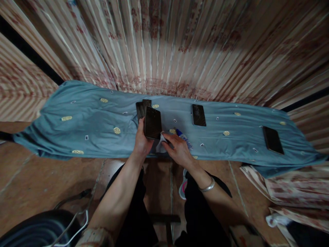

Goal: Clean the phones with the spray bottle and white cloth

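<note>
One view only — the head camera looks forward and steeply down from above the person's arms, close over the blue cloth spread on the floor. It faces a pleated curtain — the wide lens bends the cloth's edges.

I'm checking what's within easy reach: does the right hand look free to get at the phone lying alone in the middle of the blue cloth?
Probably yes. The phone lies flat with nothing between it and the right hand, though that hand holds a white cloth.
</note>
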`<action>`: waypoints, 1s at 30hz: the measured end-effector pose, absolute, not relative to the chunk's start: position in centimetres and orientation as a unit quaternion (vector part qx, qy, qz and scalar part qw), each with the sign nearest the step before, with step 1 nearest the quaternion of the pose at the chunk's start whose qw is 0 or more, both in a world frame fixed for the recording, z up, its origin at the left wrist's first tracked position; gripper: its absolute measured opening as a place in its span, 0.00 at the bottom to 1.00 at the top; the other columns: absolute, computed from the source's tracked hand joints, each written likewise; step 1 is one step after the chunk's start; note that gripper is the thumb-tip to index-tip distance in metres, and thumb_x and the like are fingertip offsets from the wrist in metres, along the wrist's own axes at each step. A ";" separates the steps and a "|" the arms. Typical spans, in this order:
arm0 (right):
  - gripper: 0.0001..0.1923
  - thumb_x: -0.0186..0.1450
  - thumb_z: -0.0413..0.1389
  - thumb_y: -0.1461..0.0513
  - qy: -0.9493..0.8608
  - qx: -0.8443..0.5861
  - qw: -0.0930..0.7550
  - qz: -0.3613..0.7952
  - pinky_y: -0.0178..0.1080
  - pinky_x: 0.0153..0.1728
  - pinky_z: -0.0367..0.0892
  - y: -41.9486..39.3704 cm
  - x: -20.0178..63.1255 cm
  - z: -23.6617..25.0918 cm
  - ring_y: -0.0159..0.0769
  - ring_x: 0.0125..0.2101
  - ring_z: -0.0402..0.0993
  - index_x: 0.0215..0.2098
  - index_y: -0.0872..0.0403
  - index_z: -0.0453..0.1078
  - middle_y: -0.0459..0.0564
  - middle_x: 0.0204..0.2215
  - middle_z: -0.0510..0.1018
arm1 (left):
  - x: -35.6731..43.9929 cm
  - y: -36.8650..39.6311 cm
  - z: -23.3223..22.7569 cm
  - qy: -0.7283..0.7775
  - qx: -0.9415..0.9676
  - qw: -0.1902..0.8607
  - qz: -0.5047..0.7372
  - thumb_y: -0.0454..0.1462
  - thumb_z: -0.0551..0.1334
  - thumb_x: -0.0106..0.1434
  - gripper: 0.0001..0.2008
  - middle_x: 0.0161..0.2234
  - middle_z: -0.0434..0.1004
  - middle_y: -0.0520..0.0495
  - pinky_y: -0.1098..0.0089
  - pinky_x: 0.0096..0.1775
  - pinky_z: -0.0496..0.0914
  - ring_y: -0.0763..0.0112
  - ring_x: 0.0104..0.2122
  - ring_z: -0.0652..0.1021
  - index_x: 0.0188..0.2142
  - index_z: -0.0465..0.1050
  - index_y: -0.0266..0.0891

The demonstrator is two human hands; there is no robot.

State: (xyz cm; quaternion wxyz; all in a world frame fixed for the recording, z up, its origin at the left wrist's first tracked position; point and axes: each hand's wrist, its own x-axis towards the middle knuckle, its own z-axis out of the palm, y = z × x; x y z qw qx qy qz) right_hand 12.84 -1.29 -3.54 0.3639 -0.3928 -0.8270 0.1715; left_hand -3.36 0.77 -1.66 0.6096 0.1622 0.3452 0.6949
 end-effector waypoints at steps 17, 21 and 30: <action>0.16 0.74 0.51 0.60 -0.856 -0.398 0.327 0.041 0.51 0.52 0.74 -1.7 11.8 -2.3 0.47 0.46 0.77 0.55 0.54 0.75 0.58 0.45 0.82 | -2.8 0.5 -1.0 0.367 0.135 0.616 0.684 0.52 0.57 0.70 0.19 0.43 0.85 0.51 0.69 0.44 0.75 0.69 0.41 0.82 0.51 0.77 0.46; 0.15 0.74 0.51 0.60 -0.857 -0.394 0.328 0.044 0.51 0.53 0.73 -1.8 11.3 -1.9 0.46 0.47 0.77 0.54 0.53 0.76 0.58 0.46 0.82 | -2.3 0.3 -0.3 0.381 0.113 0.611 0.685 0.47 0.52 0.74 0.18 0.41 0.85 0.52 0.71 0.44 0.75 0.71 0.41 0.82 0.49 0.78 0.44; 0.14 0.74 0.52 0.60 -0.848 -0.395 0.347 0.066 0.49 0.53 0.73 -1.8 10.2 -1.3 0.43 0.45 0.77 0.52 0.50 0.77 0.55 0.45 0.83 | -1.2 0.3 -0.1 0.397 0.120 0.606 0.679 0.44 0.49 0.75 0.20 0.40 0.85 0.47 0.67 0.53 0.74 0.66 0.51 0.80 0.49 0.77 0.40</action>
